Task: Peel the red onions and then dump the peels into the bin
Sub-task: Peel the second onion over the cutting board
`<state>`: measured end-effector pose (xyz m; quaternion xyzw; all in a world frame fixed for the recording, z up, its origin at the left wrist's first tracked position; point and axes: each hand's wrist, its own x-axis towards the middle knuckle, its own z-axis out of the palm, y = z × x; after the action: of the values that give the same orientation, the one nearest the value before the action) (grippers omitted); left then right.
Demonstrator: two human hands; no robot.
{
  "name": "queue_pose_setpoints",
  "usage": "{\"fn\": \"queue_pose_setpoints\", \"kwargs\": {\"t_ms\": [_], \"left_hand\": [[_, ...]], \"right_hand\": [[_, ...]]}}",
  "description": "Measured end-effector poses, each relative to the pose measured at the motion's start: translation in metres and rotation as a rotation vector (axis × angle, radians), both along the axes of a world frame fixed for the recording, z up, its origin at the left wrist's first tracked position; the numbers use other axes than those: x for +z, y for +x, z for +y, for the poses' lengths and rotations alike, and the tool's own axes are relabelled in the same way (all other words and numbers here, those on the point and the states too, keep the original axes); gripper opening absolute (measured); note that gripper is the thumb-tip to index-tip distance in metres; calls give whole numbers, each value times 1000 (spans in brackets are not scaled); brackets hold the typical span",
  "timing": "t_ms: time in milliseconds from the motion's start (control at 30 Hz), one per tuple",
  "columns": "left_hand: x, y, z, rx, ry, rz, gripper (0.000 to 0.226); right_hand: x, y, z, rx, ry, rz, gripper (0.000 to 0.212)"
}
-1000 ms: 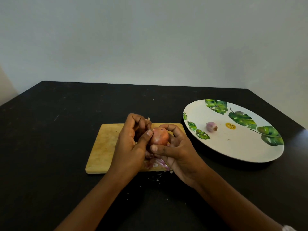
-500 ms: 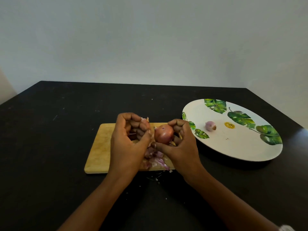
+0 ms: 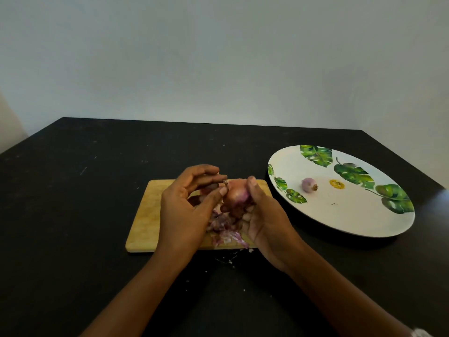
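One red onion (image 3: 237, 194), above the cutting board (image 3: 150, 215), lies in the curled fingers of our right hand (image 3: 264, 220), tip toward our left hand (image 3: 187, 207), whose fingers pinch it.

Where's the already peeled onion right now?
Head view, right side: the peeled onion lies on the leaf-patterned plate, just left of its yellow mark, right of the cutting board.

Bare forearms (image 3: 136, 295) (white sleeve edge (image 3: 424, 333) on right).
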<state>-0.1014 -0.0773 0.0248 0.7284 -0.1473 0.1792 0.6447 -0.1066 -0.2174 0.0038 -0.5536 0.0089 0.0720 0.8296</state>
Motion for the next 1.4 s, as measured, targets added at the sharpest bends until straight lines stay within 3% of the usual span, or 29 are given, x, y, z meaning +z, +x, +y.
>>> {"fn": "queue_pose_setpoints", "kwargs": {"t_ms": [367,567,733,933,1067,1167,1300,1400], "left_hand": [[4,0,2,-175,-179,72,27],[10,-4,1,-303,-134,50,28],[13,-8,2,-421,-19,9,28],[7,-5,2,-340,22,-44,28],[5,-3,3,-203,30,-93,26],[7,0,6,-143,10,-92,25],[10,1,8,-208,-88,-25,26],[12,-2,6,-332,-12,-34,31]], "right_hand": [[-1,2,-2,110,127,127,64],[4,-1,-6,162,58,229,74],[7,-2,-5,166,35,269,69],[6,-2,-4,137,42,262,68],[6,-4,-4,236,26,189,74],[6,-5,-3,291,58,143,65],[6,-5,-5,342,56,157,63],[9,-6,-7,356,-12,220,65]]}}
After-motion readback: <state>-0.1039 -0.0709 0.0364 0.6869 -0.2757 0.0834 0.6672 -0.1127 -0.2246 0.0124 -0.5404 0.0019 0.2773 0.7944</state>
